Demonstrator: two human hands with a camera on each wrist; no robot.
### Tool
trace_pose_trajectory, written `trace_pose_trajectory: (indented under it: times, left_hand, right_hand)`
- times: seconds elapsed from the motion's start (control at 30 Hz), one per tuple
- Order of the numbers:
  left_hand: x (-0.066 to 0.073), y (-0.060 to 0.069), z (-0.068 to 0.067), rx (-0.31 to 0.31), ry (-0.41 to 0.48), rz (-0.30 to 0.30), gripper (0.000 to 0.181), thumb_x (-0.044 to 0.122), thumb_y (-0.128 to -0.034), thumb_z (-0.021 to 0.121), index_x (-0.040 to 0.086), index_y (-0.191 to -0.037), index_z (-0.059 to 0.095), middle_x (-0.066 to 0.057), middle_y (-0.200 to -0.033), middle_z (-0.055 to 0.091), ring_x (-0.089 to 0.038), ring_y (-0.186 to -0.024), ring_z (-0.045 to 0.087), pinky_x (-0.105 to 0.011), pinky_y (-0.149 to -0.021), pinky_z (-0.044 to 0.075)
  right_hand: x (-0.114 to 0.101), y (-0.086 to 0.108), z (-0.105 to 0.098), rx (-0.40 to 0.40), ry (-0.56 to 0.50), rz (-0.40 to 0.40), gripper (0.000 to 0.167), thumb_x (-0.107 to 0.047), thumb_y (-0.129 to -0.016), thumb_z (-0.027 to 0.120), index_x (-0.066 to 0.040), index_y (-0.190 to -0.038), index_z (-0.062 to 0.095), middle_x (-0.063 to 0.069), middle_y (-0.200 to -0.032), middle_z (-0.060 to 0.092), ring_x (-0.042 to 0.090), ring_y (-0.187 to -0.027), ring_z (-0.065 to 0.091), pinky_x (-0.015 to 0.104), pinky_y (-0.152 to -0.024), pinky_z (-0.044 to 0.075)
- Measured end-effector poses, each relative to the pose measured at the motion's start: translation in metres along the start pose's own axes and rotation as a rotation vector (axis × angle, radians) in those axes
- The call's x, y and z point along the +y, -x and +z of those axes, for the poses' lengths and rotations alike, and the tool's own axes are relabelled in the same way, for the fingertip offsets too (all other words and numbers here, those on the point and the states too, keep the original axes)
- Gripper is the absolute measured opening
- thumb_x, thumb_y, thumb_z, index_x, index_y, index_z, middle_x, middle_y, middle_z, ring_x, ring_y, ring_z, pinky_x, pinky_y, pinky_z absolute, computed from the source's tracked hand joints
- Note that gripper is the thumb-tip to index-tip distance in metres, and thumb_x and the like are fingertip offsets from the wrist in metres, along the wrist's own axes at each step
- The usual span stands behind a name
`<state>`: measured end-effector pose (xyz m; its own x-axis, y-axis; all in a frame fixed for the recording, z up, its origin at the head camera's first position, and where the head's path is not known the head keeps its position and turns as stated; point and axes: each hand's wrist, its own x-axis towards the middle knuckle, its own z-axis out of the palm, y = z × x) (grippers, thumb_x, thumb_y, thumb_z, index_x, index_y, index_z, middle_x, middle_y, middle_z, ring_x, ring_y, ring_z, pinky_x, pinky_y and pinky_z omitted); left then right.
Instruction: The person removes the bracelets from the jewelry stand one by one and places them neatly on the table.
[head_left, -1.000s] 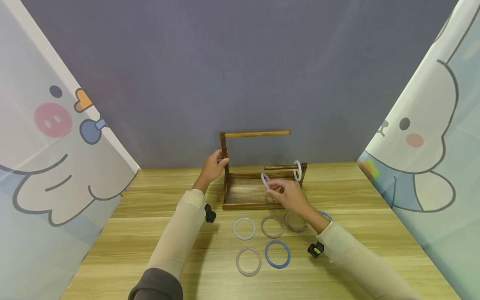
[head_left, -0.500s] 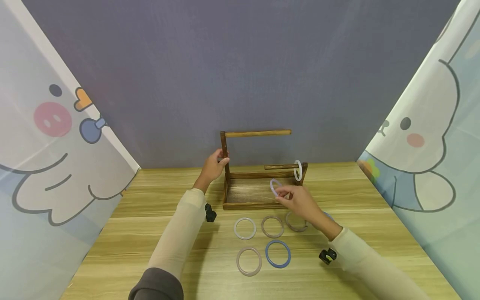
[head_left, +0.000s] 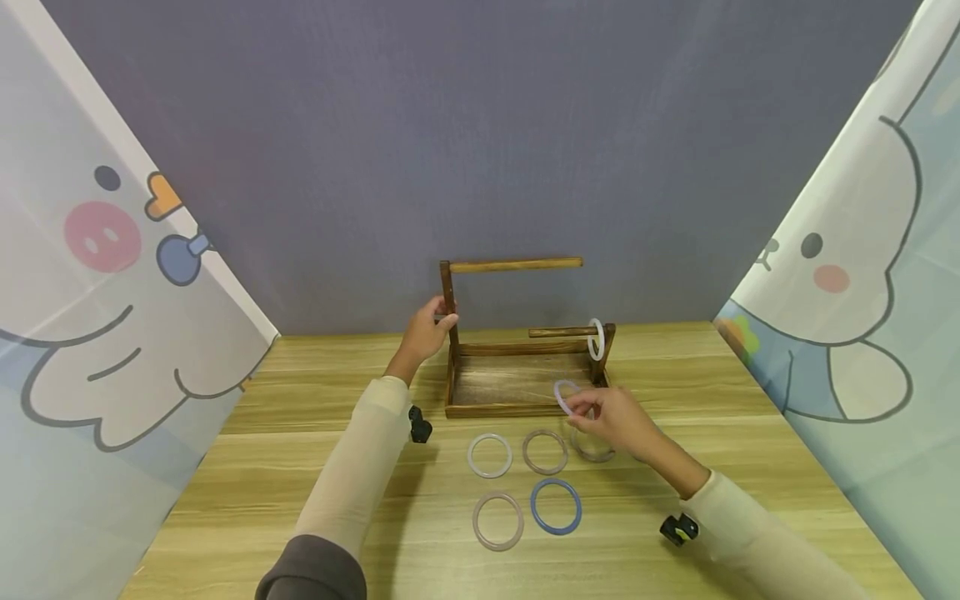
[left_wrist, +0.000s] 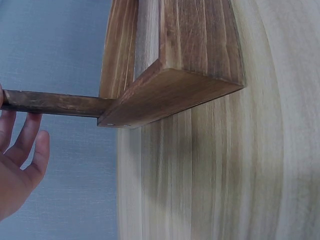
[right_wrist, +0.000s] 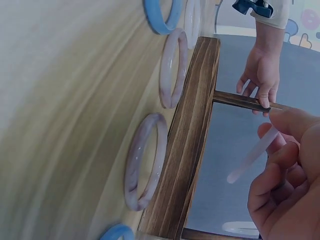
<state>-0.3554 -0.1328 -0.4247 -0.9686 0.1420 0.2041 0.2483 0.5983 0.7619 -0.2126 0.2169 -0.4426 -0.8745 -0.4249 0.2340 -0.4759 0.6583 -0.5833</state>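
Note:
My right hand (head_left: pixel 617 421) pinches a pale lavender bangle (head_left: pixel 562 398) between thumb and fingers, tilted over the front right part of a wooden bangle rack (head_left: pixel 480 412). In the right wrist view the bangle (right_wrist: pixel 252 157) appears edge-on. My left hand (head_left: pixel 426 333) grips the rack's tall left post (head_left: pixel 449 293), thumb on one side and fingers on the other. The left wrist view shows that post (left_wrist: pixel 60 103) beside the hand (left_wrist: pixel 22 167). A white bangle (head_left: pixel 600 342) hangs on the short lower bar (head_left: pixel 558 333) at the right.
Several bangles lie on the wooden table (head_left: pixel 300 483) before the rack: a white one (head_left: pixel 470 460), brownish ones (head_left: pixel 526 458), a pinkish one (head_left: pixel 476 525) and a blue one (head_left: pixel 535 510). The upper bar (head_left: pixel 517 266) ends free at its right. A grey wall (head_left: pixel 480 167) stands behind.
My right hand has moved right and toward me, carrying the lavender bangle from over the rack's middle to its front right. My left hand stays on the post.

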Motion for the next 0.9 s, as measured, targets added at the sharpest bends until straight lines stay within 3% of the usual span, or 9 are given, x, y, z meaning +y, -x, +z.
trace_pose_trajectory:
  times: [0.27, 0.6, 0.8, 0.9]
  left_hand:
    - [-0.001, -0.002, 0.000, 0.018, -0.001, 0.015, 0.034, 0.023, -0.1049, 0.059, 0.013, -0.137, 0.057, -0.014, -0.131, 0.063, -0.037, -0.122, 0.061, -0.056, -0.102, 0.049]
    - [-0.004, -0.001, 0.002, 0.003, -0.018, 0.007, 0.034, 0.026, -0.1057, 0.058, 0.016, -0.138, 0.056, -0.012, -0.133, 0.062, -0.037, -0.122, 0.062, -0.057, -0.101, 0.049]
    - [-0.002, 0.000, 0.001, -0.005, -0.015, 0.007, 0.036, 0.025, -0.1061, 0.057, 0.014, -0.140, 0.055, -0.013, -0.134, 0.062, -0.036, -0.122, 0.061, -0.056, -0.101, 0.049]
    - [-0.002, 0.000, 0.001, -0.005, -0.012, 0.011, 0.036, 0.024, -0.1061, 0.057, 0.014, -0.141, 0.055, -0.013, -0.134, 0.061, -0.036, -0.122, 0.061, -0.056, -0.101, 0.050]
  right_hand:
    - [-0.001, 0.013, -0.005, -0.057, 0.053, -0.048, 0.014, -0.010, -0.086, 0.080, -0.009, -0.100, 0.080, -0.006, -0.076, 0.074, -0.006, -0.057, 0.048, 0.019, -0.048, 0.043]
    - [0.002, 0.031, -0.006, -0.093, 0.068, -0.114, 0.013, -0.008, -0.082, 0.084, -0.011, -0.095, 0.081, -0.008, -0.073, 0.074, -0.003, -0.063, 0.062, 0.017, -0.052, 0.048]
    - [0.006, 0.039, -0.010, -0.133, 0.043, -0.128, 0.013, -0.005, -0.082, 0.082, -0.011, -0.094, 0.081, -0.010, -0.073, 0.073, -0.007, -0.062, 0.058, 0.017, -0.052, 0.048]
    - [0.010, 0.043, -0.013, -0.170, 0.031, -0.174, 0.015, -0.003, -0.081, 0.082, -0.011, -0.094, 0.081, -0.010, -0.075, 0.074, -0.008, -0.060, 0.055, 0.017, -0.050, 0.046]
